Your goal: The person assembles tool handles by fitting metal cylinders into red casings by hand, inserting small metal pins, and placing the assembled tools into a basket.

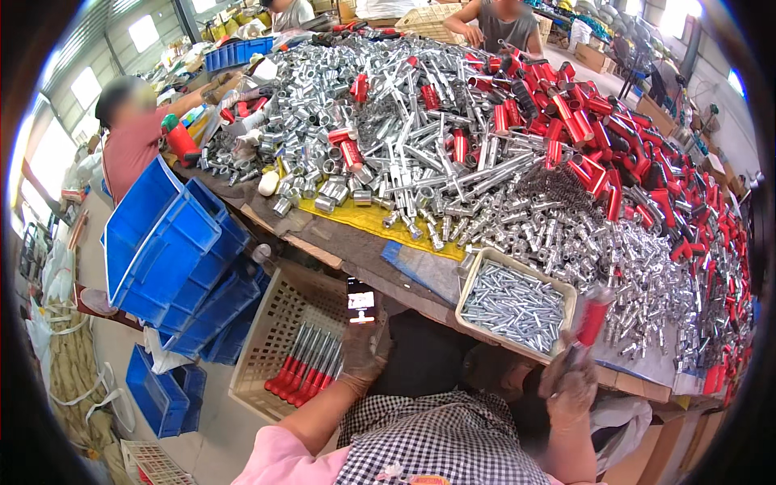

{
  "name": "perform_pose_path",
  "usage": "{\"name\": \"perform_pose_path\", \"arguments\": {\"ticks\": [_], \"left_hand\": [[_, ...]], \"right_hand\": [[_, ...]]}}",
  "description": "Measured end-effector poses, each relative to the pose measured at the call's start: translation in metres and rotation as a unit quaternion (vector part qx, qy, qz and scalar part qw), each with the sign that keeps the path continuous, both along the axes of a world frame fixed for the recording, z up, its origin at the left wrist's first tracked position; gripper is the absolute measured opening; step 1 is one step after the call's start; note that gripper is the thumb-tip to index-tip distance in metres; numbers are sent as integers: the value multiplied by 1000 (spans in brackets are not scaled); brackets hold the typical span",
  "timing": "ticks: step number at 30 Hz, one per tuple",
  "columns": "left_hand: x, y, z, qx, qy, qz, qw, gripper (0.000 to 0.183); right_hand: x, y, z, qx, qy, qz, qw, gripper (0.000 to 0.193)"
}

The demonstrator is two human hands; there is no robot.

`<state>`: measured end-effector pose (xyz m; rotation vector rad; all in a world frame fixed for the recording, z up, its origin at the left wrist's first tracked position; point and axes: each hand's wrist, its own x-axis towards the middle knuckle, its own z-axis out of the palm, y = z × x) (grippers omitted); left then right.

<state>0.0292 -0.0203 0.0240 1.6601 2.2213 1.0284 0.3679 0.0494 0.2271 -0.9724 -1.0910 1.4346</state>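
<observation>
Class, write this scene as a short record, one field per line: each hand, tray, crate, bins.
Left hand: gloved, holding a lit phone
Right hand: gloved, holding a red-handled part, blurred
Cream tray: filled with silvery pins
Perforated crate: holds red-handled tools in a row
Blue bins: stacked, left of the crate

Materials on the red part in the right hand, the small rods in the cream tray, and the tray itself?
Red part: plastic or painted metal; saturated red, too motion-blurred to settle.
Small rods: likely steel, perhaps plated; silvery-grey with bright glints.
Cream tray: probably moulded plastic; opaque, even colour, rounded corners.
</observation>
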Motion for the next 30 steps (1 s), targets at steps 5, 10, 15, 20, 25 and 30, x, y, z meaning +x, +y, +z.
{"name": "perform_pose_path", "arguments": {"ticks": [5,10,15,20,25,30], "left_hand": [[-39,-31,-57,-208,121,86,967,74],[-35,-23,-67,-352,155,87,919,85],[-30,-12,-53,-323,105,97,936,87],[-34,-9,-65,-309,156,77,935,83],[-32,-5,-72,-266,201,59,941,82],[-36,-13,-83,-264,226,43,937,79]], "right_hand": [[28,43,-8,49,-47,-159,985,56],[53,77,-60,57,-116,-170,977,48],[44,74,-49,45,-88,-182,978,45],[43,76,-52,51,-104,-171,978,42],[45,76,-57,43,-106,-175,978,29],[46,77,-60,41,-91,-164,981,49]]}}
